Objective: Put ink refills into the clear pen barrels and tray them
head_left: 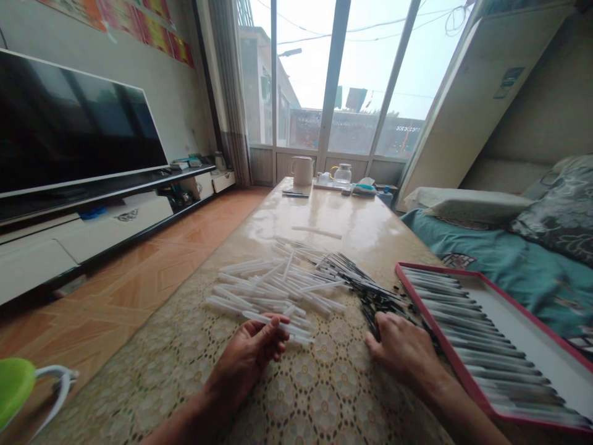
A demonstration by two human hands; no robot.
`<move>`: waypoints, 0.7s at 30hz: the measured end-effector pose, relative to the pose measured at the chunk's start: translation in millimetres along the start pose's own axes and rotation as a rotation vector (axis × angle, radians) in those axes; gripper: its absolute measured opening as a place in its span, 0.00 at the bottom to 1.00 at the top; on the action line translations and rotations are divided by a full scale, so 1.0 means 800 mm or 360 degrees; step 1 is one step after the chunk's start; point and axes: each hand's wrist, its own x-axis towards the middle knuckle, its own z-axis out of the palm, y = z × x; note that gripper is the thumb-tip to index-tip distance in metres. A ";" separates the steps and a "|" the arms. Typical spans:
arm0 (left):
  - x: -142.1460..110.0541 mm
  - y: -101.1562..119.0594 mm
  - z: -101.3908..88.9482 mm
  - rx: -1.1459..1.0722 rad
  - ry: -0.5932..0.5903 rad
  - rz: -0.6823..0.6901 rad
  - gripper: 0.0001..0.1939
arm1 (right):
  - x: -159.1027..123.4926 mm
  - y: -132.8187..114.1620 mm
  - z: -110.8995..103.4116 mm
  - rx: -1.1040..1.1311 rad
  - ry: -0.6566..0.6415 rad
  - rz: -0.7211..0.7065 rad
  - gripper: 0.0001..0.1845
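My left hand (259, 346) pinches a translucent white pen barrel (256, 317) between thumb and fingers, just in front of a loose heap of similar white barrels (273, 281). Over the near end of a pile of small black pen parts (377, 293), my right hand (402, 346) is curled downward. Its fingertips are hidden in the pile, so what they grip cannot be made out. Thin dark-tipped refills (340, 266) lie behind the black parts. Right of that hand, a red-rimmed tray (445, 334) holds a row of assembled-looking pens (482, 334) with dark ends.
The long table (319, 383) has a patterned cover. One white barrel (316, 232) lies apart farther up. At the far end stand a white kettle (302, 170) and a glass pitcher (343, 174). A bed (477, 238) flanks the right, and a green object (16, 389) is low at left.
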 end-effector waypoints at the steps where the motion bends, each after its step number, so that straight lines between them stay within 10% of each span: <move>1: 0.000 0.000 0.000 0.0001 0.0004 0.0000 0.15 | -0.005 -0.002 0.000 -0.0038 -0.0005 -0.0009 0.07; 11: 0.000 0.001 0.002 -0.0009 0.0002 0.0010 0.13 | -0.009 -0.013 -0.018 0.0043 -0.0171 -0.0060 0.05; 21: 0.000 -0.001 -0.002 -0.0220 0.0143 0.0026 0.05 | -0.018 -0.066 -0.044 0.1232 -0.0163 -0.0437 0.07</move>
